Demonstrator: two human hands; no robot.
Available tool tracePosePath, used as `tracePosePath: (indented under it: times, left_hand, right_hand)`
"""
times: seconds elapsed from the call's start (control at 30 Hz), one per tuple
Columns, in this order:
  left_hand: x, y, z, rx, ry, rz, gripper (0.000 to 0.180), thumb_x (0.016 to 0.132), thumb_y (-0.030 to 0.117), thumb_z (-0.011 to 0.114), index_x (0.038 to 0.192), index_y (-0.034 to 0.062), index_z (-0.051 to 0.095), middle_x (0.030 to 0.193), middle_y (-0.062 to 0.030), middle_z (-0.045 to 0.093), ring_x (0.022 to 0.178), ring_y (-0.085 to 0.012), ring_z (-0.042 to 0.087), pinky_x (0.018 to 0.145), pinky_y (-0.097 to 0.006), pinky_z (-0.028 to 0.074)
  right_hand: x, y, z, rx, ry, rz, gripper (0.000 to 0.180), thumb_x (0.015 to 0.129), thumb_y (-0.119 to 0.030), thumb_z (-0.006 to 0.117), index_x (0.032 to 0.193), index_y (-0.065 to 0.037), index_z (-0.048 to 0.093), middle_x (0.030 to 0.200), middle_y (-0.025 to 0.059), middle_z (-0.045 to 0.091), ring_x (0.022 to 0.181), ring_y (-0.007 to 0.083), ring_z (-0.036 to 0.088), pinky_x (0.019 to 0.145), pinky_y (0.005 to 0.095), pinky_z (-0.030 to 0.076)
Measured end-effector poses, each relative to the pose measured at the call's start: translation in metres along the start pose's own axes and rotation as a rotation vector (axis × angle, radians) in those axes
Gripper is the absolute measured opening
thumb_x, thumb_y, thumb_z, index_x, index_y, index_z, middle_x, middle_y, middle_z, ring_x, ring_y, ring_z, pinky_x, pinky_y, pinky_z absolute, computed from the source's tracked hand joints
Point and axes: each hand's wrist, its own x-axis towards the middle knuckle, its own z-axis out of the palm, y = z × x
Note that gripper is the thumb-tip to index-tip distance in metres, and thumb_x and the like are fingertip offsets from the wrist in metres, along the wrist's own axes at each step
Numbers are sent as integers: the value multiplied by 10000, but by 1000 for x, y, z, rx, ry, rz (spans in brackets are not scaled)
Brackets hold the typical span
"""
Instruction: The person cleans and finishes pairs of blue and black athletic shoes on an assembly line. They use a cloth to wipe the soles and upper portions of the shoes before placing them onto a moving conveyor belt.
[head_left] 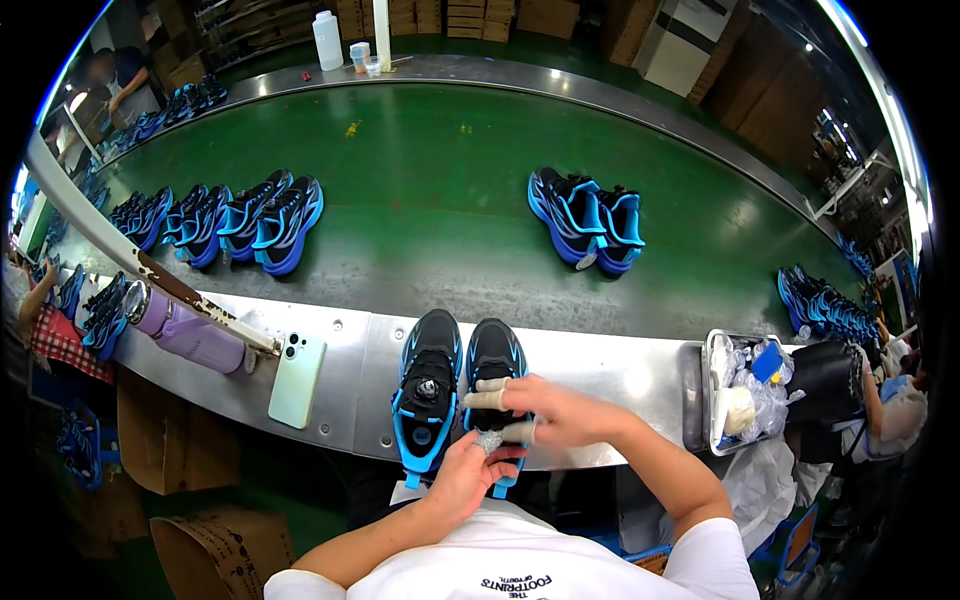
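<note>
Two black and blue sneakers stand side by side on the metal ledge point(600, 370) in front of me, toes pointing away. The left sneaker point(430, 395) stands free, a round dial on its tongue. My right hand point(545, 410), with taped fingers, rests on top of the right sneaker point(497, 355) at its opening. My left hand point(470, 475) is at that shoe's heel and pinches a small grey-white wad point(489, 440) between its fingertips.
A mint green phone point(297, 380) and a lilac bottle point(185, 335) lie on the ledge at left. A metal tray point(712, 400) with plastic packets sits at right. Sneaker pairs point(585, 218) ride the green conveyor point(430, 160). Other people work at the edges.
</note>
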Motion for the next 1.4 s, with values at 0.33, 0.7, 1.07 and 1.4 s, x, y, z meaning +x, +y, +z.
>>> tracePosePath:
  times: [0.33, 0.7, 1.07, 1.4]
  left_hand:
    - [7, -5, 1, 89, 73, -79, 237, 965, 0, 389, 1167, -50, 502, 1111, -163, 579, 948, -228, 628, 659, -288, 545]
    - [6, 2, 8, 278, 50, -102, 250, 973, 39, 384, 1173, -42, 510, 1123, -192, 595, 909, -213, 631, 650, -304, 540]
    - [2, 7, 16, 3, 35, -137, 269, 994, 74, 367, 1212, -53, 459, 1079, -247, 600, 899, -251, 634, 785, -355, 543]
    - [4, -1, 11, 141, 15, -152, 215, 986, 46, 374, 1152, -43, 479, 1071, -251, 613, 783, -202, 632, 753, -307, 533]
  right_hand:
    - [-2, 7, 8, -100, 125, 277, 316, 780, -111, 698, 1094, -145, 703, 870, 103, 553, 853, 278, 563, 764, 364, 479]
    - [-11, 8, 3, -139, 167, 367, 355, 771, -173, 748, 1118, -144, 680, 856, 91, 558, 814, 248, 575, 730, 334, 478]
    - [-15, 7, -7, -151, 126, 264, 299, 787, -203, 719, 1082, -167, 686, 833, 86, 574, 757, 270, 595, 663, 378, 485]
    - [-14, 7, -3, -5, 160, 234, 276, 776, -226, 711, 1039, -145, 692, 828, 72, 574, 753, 285, 605, 676, 386, 500]
